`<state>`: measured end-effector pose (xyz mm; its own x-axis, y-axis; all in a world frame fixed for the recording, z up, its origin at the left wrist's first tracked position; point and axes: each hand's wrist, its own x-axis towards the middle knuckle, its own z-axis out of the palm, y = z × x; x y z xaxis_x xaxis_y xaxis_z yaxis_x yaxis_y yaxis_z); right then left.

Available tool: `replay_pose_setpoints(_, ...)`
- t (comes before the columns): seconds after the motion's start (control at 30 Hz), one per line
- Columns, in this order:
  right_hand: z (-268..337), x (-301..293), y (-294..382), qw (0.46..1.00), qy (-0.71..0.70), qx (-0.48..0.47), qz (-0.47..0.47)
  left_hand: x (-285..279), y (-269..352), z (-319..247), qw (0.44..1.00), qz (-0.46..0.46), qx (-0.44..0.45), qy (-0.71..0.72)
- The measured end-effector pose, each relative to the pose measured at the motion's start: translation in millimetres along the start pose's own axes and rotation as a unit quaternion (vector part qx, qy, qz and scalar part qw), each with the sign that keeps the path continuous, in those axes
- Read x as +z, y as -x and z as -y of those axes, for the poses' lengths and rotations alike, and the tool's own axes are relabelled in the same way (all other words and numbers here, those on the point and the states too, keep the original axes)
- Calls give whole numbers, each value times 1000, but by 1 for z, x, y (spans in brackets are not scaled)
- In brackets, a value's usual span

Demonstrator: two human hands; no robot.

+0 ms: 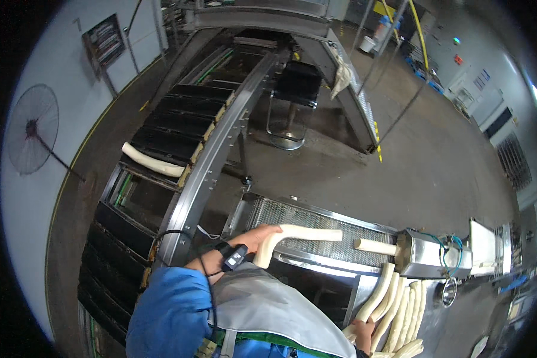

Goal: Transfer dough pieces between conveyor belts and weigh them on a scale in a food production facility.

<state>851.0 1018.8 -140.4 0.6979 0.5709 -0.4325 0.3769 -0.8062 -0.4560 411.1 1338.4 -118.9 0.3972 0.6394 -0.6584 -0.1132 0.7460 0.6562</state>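
Note:
My left hand (256,237) grips a thick pale dough rope (306,233) near its bend. One end droops beside my apron, and the other extends right above a metal mesh conveyor (291,215). Low in the view, my right hand (364,333) is closed around the leftmost dough rope (378,291) on a steel table (434,322). Several more dough ropes (402,313) lie side by side there. Another dough piece (376,247) lies on the mesh, its right end at the opening of a steel machine housing (429,255).
On my left runs a slatted conveyor with black trays (174,127) and a steel side rail (206,165); one tray carries a dough rope (152,162). Beyond are a black stool (295,89), a sloping steel frame (349,94) and a wall fan (32,129). A cable crosses my left arm.

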Motion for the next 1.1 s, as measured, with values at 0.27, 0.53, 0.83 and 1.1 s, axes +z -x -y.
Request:
replay_pose_setpoints(0.27, 238, -12, 9, 915, -276, -185, 229, -51, 111, -120, 902, -97, 323, 269)
replay_pose_setpoints(0.53, 532, -7, 122, 735, -139, -450, 489, -173, 153, -132, 804, -198, 500, 255)
replay_pose_setpoints(0.83, 657, 136, 137, 715, -203, -493, 452, -275, 172, -72, 763, -532, 316, 186)
replay_pose_setpoints(1.1, 398, 218, -85, 709, 420, -541, 172, -447, 151, 36, 653, -669, 244, 259)
